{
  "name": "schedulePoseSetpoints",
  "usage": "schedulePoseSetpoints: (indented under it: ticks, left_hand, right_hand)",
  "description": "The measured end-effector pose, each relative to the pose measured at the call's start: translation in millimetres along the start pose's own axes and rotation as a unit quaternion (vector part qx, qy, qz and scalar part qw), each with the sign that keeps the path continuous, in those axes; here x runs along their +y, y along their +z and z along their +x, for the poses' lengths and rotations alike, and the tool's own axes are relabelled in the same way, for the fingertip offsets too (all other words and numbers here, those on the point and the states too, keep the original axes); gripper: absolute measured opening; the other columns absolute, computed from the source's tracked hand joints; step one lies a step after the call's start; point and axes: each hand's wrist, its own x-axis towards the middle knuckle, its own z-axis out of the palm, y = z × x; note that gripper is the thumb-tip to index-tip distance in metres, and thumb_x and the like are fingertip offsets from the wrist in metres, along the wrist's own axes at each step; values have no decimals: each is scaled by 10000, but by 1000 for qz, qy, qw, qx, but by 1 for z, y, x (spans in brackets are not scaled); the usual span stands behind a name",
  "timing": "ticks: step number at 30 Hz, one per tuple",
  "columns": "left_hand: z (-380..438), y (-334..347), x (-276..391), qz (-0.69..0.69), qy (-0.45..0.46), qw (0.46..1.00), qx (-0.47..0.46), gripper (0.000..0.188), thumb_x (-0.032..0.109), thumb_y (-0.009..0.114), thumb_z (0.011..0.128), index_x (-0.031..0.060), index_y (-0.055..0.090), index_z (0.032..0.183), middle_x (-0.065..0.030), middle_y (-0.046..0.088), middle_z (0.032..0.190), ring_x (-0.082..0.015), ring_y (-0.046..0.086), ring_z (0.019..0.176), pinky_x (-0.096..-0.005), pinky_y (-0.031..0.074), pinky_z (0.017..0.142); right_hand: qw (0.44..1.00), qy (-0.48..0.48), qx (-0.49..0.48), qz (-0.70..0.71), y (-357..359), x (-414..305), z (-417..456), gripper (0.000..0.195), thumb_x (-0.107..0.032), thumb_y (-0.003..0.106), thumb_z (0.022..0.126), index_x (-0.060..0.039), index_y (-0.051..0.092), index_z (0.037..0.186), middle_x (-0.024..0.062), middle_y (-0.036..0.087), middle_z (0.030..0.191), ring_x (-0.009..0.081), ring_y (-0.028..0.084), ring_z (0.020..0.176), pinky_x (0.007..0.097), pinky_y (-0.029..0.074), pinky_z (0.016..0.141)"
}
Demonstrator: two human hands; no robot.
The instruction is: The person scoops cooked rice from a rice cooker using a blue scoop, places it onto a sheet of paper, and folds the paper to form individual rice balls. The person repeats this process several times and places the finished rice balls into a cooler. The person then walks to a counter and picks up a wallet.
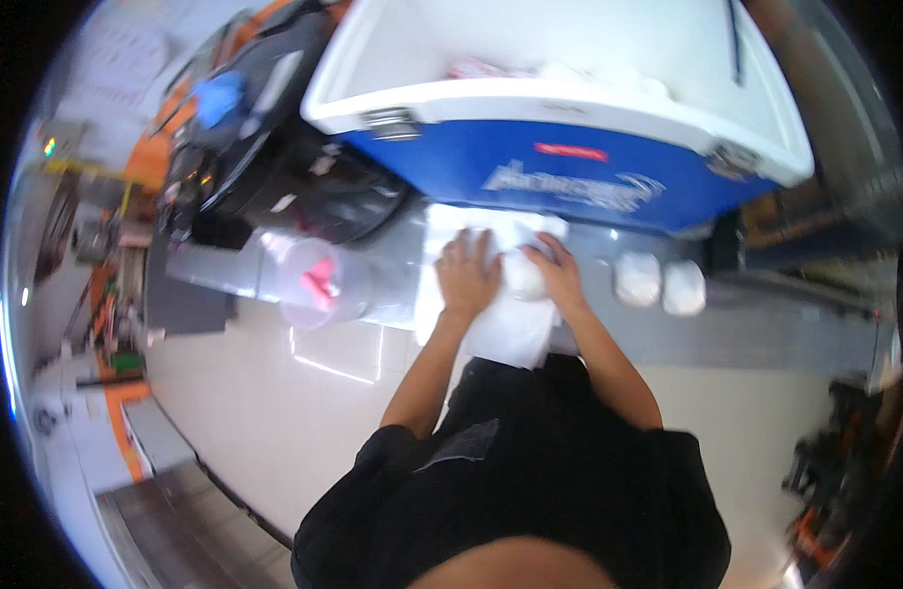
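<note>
My left hand lies palm down on white paper sheets on a grey metal counter, its fingers spread. Close by on the right, a rounded white bundle rests on the sheets; what is inside it cannot be seen. My right hand touches the bundle's upper right side with bent fingers. Farther right on the counter, two similar white bundles sit side by side.
A blue and white cooler box stands open behind the sheets, with white and reddish items inside. On the left are a translucent plastic container with something pink in it and a large shiny black object. Tiled floor lies below the counter.
</note>
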Motion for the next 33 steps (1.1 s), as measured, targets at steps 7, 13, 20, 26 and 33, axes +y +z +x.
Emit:
schedulePoseSetpoints:
  ticks: [7, 13, 20, 26, 33]
  left_hand:
    - [73, -181, -33, -150, 35, 885, 440, 20, 41, 668, 818, 33, 651, 811, -92, 670, 835, -241, 613, 706, -347, 487, 661]
    - [191, -308, -136, 35, -155, 906, 392, 516, 498, 633, 832, 61, 644, 1107, -149, 694, 1034, -305, 661, 953, -423, 490, 849]
    - [210, -316, -191, -128, -142, 952, 241, 405, 398, 633, 789, 86, 746, 1020, -167, 708, 966, -241, 678, 880, -341, 495, 837]
    - [-14, -196, -51, -289, 115, 903, 296, 119, -10, 614, 809, 15, 691, 896, -72, 667, 786, -126, 610, 667, -253, 468, 609]
    - [-84, -55, -23, -310, 96, 944, -65, 130, 96, 633, 798, 92, 675, 921, -141, 617, 722, -300, 610, 584, -390, 489, 558]
  right_hand:
    - [998, 4, 4, 67, -6, 0, 1, 566, -289, 718, 824, 9, 563, 1279, 138, 617, 1179, 205, 581, 1070, 299, 447, 921]
    - [987, 30, -26, 156, -8, -31, -18, 471, -274, 717, 824, -38, 611, 1218, 105, 643, 1053, 170, 608, 930, 285, 484, 811]
    - [984, 39, -48, 165, -1, -20, -4, 403, -309, 698, 837, -40, 649, 1133, 66, 656, 964, 147, 609, 857, 272, 492, 728]
    - [972, 58, -21, 229, -8, -28, -17, 396, -297, 678, 853, -4, 653, 1118, 77, 668, 985, 155, 622, 881, 276, 480, 786]
    - [970, 52, 19, 238, -9, -11, -6, 424, -299, 674, 857, 13, 647, 1143, 100, 671, 1044, 183, 612, 948, 296, 473, 821]
